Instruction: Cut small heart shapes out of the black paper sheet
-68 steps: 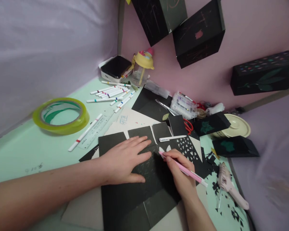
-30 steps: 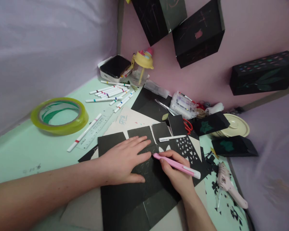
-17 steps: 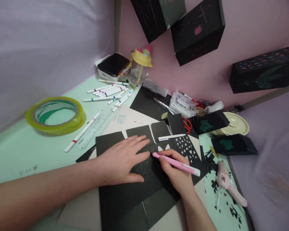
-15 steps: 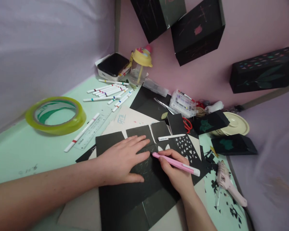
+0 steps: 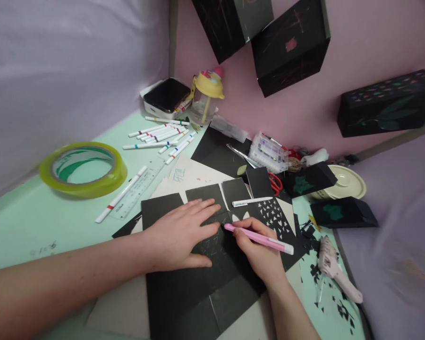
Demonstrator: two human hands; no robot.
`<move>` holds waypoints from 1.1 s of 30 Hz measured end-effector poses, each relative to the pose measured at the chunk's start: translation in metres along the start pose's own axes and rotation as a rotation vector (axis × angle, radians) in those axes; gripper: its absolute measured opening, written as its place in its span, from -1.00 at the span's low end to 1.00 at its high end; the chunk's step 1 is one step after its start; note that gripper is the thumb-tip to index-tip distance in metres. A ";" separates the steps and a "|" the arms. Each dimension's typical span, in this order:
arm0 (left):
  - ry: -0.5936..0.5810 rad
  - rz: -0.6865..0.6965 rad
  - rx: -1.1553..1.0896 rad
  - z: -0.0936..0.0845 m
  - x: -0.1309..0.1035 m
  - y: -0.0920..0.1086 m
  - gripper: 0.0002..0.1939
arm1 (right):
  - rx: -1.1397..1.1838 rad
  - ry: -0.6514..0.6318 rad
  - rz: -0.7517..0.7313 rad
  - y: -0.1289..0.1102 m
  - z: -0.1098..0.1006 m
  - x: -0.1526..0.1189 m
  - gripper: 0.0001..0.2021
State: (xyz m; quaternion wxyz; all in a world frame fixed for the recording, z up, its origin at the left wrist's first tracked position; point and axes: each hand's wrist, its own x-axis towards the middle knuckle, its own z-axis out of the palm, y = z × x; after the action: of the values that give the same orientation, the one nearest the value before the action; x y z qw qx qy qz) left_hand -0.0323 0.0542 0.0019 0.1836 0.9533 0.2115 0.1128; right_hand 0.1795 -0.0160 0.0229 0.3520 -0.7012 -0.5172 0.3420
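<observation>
A black cardboard sheet (image 5: pixel 177 302) with slit flaps, faint pale drawn marks and rows of small cut-out stars and triangles lies in front of me. My left hand (image 5: pixel 184 233) rests flat on it, fingers spread. A slim pink pen-shaped tool (image 5: pixel 257 237) with a white rear end is pinched in my right hand (image 5: pixel 262 255). Its dark tip meets the cardboard beside my left index finger; I cannot make out a blade or nib. Just above my right fingers are two pale petal-shaped openings (image 5: pixel 241 216). A white pen (image 5: pixel 251 201) lies across the sheet.
Left are a yellow-green tape roll (image 5: pixel 118 177), a clear ruler (image 5: pixel 138 191) and several white markers (image 5: pixel 163 134). A bottle (image 5: pixel 207 92) and phone (image 5: pixel 168 94) stand behind. On the right are red-handled scissors (image 5: pixel 276 184), a glue gun (image 5: pixel 335 269) and black scraps. Black boxes (image 5: pixel 292 45) hang above.
Hardly anything differs. The view shifts very slightly; both hands and the pink tool's tip stay at the same spot on the cardboard.
</observation>
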 end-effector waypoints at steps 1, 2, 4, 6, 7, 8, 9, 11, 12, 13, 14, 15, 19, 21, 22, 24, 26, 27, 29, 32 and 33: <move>0.002 0.000 -0.002 0.000 0.000 0.000 -0.35 | 0.006 0.000 0.004 0.000 0.000 0.000 -0.90; 0.005 0.000 -0.005 0.000 0.000 0.000 -0.36 | 0.013 -0.001 0.007 0.001 0.000 0.000 -0.90; 0.008 0.001 -0.008 0.000 0.000 0.000 -0.36 | 0.025 0.000 0.012 0.001 0.000 0.001 -0.90; 0.011 0.002 -0.005 0.000 -0.001 0.000 -0.35 | 0.034 0.007 0.017 0.001 0.000 0.001 -0.90; 0.012 0.002 -0.001 0.000 -0.001 0.000 -0.35 | 0.036 0.011 0.017 0.001 0.000 0.001 -0.90; 0.013 0.003 0.004 0.000 -0.001 -0.001 -0.35 | 0.036 0.016 0.015 0.001 0.000 0.001 -0.90; 0.011 0.004 0.007 0.000 -0.001 0.000 -0.35 | 0.037 0.018 0.013 0.001 0.000 0.001 -0.90; 0.007 0.004 0.012 0.000 0.000 0.000 -0.36 | 0.033 0.023 0.006 0.001 0.000 0.001 -0.89; 0.005 0.004 0.013 0.000 0.000 0.000 -0.36 | 0.031 0.025 0.005 0.002 0.000 0.001 -0.89; 0.005 0.005 0.013 0.000 0.000 0.000 -0.36 | 0.028 0.028 0.003 0.002 0.000 0.001 -0.89; 0.007 0.004 0.012 0.000 0.000 0.000 -0.36 | 0.027 0.030 0.001 0.002 0.000 0.001 -0.89; 0.010 0.004 0.011 -0.001 0.000 0.000 -0.36 | 0.025 0.034 -0.003 0.002 0.000 0.001 -0.89; 0.013 0.006 0.005 0.000 0.000 -0.001 -0.36 | 0.018 0.044 -0.012 0.001 0.001 0.000 -0.89; 0.018 0.006 -0.003 0.000 0.000 -0.001 -0.36 | 0.013 0.044 -0.016 0.001 0.001 0.000 -0.90; 0.023 0.005 -0.007 0.000 -0.001 -0.001 -0.36 | 0.010 0.043 -0.018 0.001 0.001 0.000 -0.90; 0.029 0.002 -0.011 0.000 -0.001 -0.001 -0.37 | 0.000 0.041 -0.026 0.002 0.000 0.000 -0.90; 0.030 0.002 -0.006 0.000 -0.001 -0.001 -0.36 | -0.011 0.039 -0.035 0.004 -0.001 -0.001 -0.89; 0.029 0.002 -0.002 0.000 -0.001 -0.001 -0.36 | -0.013 0.037 -0.039 0.005 -0.001 -0.001 -0.89; 0.023 0.002 0.003 0.000 -0.001 0.000 -0.36 | -0.008 0.036 -0.045 0.006 -0.002 -0.002 -0.89; 0.007 -0.007 0.003 0.000 -0.001 0.000 -0.35 | -0.002 0.031 -0.048 0.005 -0.002 -0.003 -0.89; 0.007 -0.008 -0.001 0.000 0.000 0.000 -0.35 | -0.003 0.030 -0.049 0.005 -0.002 -0.003 -0.89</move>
State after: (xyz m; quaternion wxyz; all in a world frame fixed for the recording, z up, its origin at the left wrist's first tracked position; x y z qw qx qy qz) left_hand -0.0327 0.0537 0.0023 0.1837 0.9520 0.2158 0.1154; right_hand 0.1825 -0.0199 0.0201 0.3667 -0.6941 -0.5293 0.3219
